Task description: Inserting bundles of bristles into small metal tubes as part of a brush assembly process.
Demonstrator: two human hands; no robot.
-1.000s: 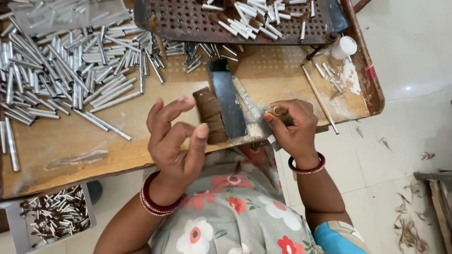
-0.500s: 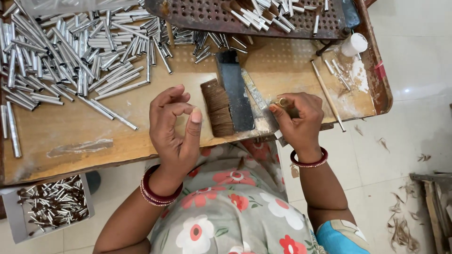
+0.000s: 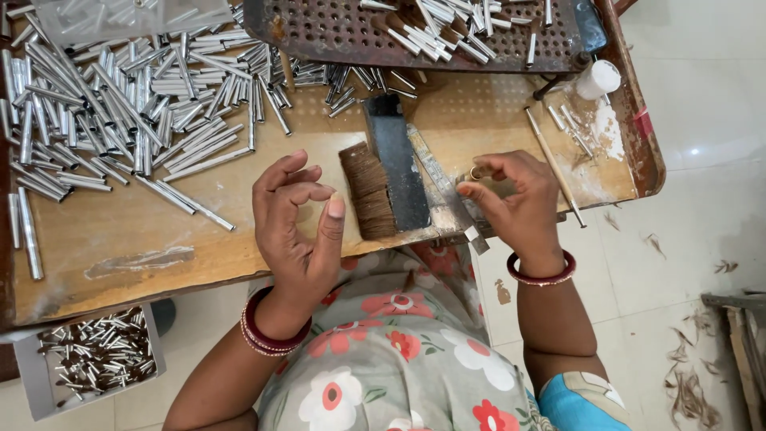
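My left hand [image 3: 297, 219] hovers over the wooden board [image 3: 159, 239] with its fingers curled and apart, holding nothing. Just right of it, a brown bristle bundle [image 3: 369, 191] lies against a dark metal block [image 3: 399, 164]. A flat metal strip [image 3: 440, 187] runs beside the block. My right hand [image 3: 519, 203] is to the right of the strip. Its thumb and fingertips pinch a small metal ring [image 3: 475, 172].
Several shiny metal tubes [image 3: 120, 112] are heaped on the left of the board. A rusty perforated tray [image 3: 335, 36] with more tubes sits at the top. A white bottle [image 3: 598, 78] and a thin stick [image 3: 553, 164] lie to the right. A grey box of small pieces [image 3: 96, 355] stands lower left.
My left hand has drawn a little away from the bristle bundle and spread its fingers. My right hand keeps its pinch and has turned slightly.
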